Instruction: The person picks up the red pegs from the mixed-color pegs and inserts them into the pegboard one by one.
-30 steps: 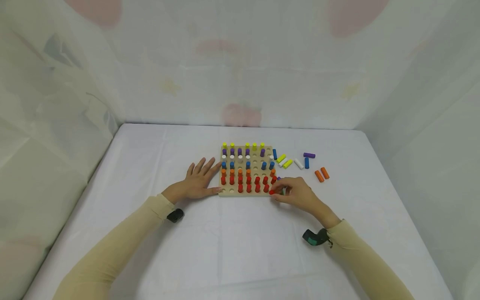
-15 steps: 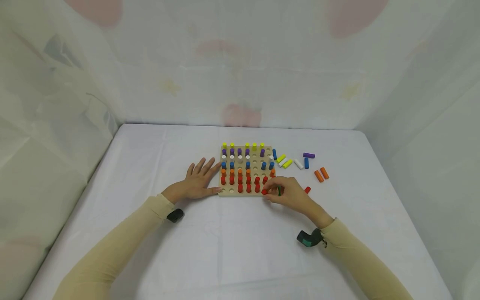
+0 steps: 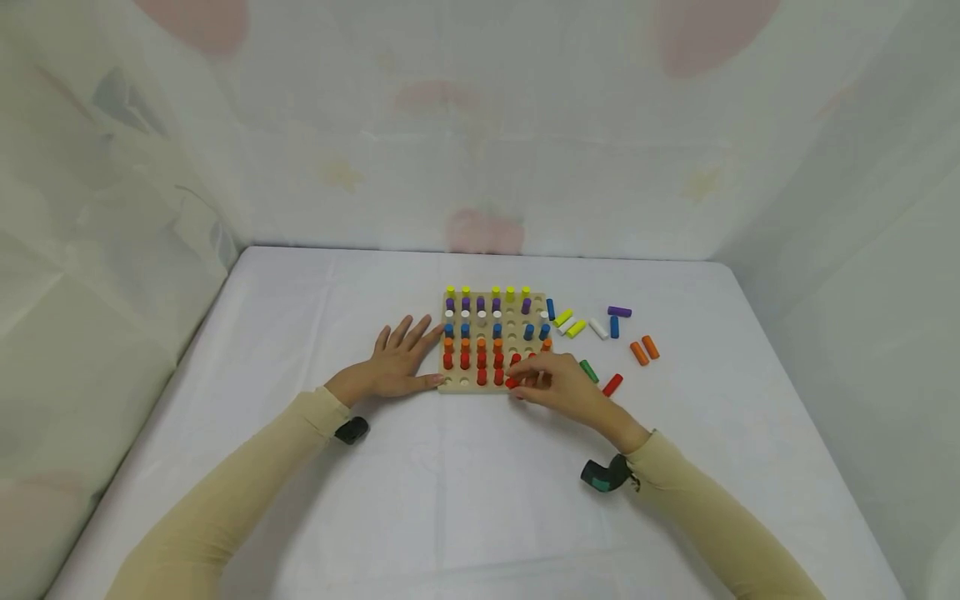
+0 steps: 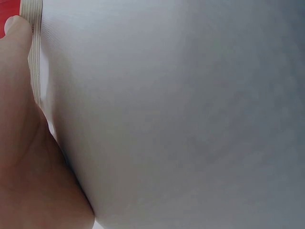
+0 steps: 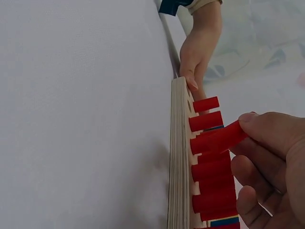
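A wooden pegboard (image 3: 472,390) lies on the white table, filled with rows of yellow, purple, white, blue, orange and red pegs. My left hand (image 3: 393,371) lies flat with spread fingers along the board's left side. Its thumb (image 4: 18,47) rests on the front left corner. Over the front row, my right hand (image 3: 570,387) pinches a red peg (image 5: 228,137) between thumb and index finger. That peg is tilted and overlaps standing red pegs in the right wrist view. Two holes (image 3: 465,382) at the front row's left end hold no peg.
Loose pegs lie right of the board: a green peg (image 3: 588,371), a red peg (image 3: 612,384), two orange ones (image 3: 639,353), and farther back a purple peg (image 3: 619,312), blue, white and yellow ones. Hanging cloth (image 3: 480,125) encloses the table's back and sides.
My right hand has moved left along the board's front row with the red peg pinched, uncovering the loose green and red pegs. The left hand has stayed put.
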### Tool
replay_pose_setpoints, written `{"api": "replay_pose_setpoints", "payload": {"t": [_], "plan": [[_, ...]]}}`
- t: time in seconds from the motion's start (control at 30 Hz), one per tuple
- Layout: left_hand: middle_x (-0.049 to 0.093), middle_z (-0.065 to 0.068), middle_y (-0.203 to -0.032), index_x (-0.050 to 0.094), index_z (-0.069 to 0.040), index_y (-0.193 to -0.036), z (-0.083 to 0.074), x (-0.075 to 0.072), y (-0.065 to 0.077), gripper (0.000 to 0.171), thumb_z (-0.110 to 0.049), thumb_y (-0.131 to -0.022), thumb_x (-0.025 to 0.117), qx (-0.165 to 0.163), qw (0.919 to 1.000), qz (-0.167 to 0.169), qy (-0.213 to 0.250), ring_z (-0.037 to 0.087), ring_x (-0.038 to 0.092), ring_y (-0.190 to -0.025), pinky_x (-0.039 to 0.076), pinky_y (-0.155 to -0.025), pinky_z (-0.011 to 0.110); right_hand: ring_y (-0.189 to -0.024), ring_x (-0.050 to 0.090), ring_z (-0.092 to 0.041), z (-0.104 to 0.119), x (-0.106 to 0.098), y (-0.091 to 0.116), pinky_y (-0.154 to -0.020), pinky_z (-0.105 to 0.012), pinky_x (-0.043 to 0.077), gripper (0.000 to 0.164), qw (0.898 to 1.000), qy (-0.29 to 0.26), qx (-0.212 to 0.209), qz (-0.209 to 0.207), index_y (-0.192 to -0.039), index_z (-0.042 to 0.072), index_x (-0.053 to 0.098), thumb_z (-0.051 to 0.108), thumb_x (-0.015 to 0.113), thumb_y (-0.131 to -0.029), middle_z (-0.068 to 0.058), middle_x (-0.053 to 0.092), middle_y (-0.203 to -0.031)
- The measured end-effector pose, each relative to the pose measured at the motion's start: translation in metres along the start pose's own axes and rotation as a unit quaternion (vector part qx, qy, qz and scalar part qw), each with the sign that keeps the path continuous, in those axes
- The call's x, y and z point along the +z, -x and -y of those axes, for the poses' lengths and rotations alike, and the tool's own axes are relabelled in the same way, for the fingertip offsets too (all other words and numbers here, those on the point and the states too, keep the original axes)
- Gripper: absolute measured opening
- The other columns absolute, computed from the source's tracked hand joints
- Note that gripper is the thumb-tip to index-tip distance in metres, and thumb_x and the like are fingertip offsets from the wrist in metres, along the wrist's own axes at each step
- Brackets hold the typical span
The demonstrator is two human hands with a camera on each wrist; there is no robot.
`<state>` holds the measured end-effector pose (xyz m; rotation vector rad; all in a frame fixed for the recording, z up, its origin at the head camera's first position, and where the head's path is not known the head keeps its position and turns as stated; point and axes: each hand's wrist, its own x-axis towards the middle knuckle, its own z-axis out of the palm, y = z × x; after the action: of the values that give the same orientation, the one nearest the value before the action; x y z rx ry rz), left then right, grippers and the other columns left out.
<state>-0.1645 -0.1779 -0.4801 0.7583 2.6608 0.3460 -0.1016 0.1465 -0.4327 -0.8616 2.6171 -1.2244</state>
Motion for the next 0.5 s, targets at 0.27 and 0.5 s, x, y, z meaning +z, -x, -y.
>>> {"api": "replay_pose_setpoints", "payload": {"t": [0.27, 0.5], "plan": [[-0.008, 0.013, -0.169, -0.002, -0.025, -0.161, -0.002, -0.002, 0.001, 0.092, -0.065, -0.094, 0.049, 0.001, 1.0000, -0.002, 0.001, 0.044, -0.011, -0.154, -0.003, -0.117, 0.072, -0.076, 0.056, -0.007, 0.004, 0.010, -0.008, -0.066, -0.019, 0.049, 0.022, 1.000, 0.001, 0.002, -0.011, -0.108, 0.014, 0.074, 0.019, 0.077, -0.087, 0.003, 0.070, -0.087], [-0.007, 0.013, -0.169, -0.001, -0.025, -0.161, -0.002, -0.002, 0.002, 0.092, -0.064, -0.095, 0.049, 0.001, 1.0000, -0.005, 0.000, 0.045, -0.010, -0.154, -0.003, -0.117, 0.072, -0.076, 0.058, -0.020, 0.008, 0.020, -0.015, -0.063, -0.020, 0.046, 0.020, 0.999, 0.010, -0.002, -0.040, -0.104, 0.018, 0.075, 0.024, 0.078, -0.086, 0.002, 0.068, -0.086]]}}
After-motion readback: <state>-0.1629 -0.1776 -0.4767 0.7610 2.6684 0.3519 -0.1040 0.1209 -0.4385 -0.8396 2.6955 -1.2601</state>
